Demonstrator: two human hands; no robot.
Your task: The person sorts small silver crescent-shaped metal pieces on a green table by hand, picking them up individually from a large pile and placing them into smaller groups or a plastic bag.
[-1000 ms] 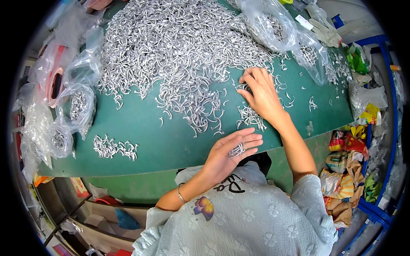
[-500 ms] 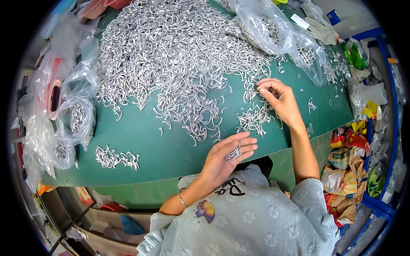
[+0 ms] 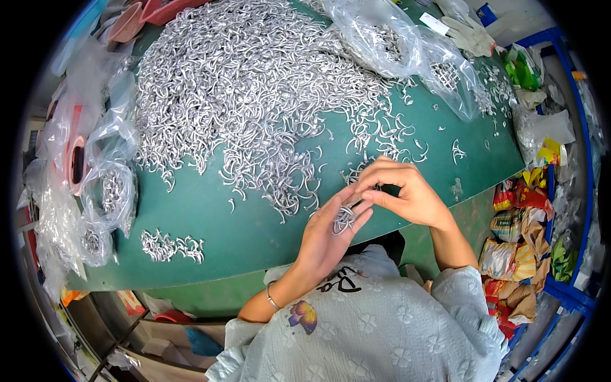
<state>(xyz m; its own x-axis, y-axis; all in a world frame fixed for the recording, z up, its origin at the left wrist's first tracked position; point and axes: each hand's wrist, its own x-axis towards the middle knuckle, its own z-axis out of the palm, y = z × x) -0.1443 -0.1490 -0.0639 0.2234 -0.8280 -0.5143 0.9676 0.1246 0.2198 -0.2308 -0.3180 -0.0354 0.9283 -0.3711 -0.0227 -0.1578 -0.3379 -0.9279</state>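
Observation:
My left hand is palm up near the table's front edge, cupping several curved silver metal pieces. Over its fingertips is my right hand, thumb and fingers brought together in a pinch; whatever lies between them is too small to make out. Beyond both hands spreads a big heap of the same curved silver pieces on the green table. Some loose ones lie just past my right hand, partly hidden by it. A small separate pile sits at the front left.
Clear plastic bags with metal pieces stand at the left and back right. Red-handled scissors or a similar tool lie among the left bags. A pale glove is at the far right. Blue shelving and colourful packages flank the table.
My right hand has come from the loose pieces toward me and down to my left hand's fingers. My left hand stays nearly in place, still holding its pieces. The view has shifted slightly.

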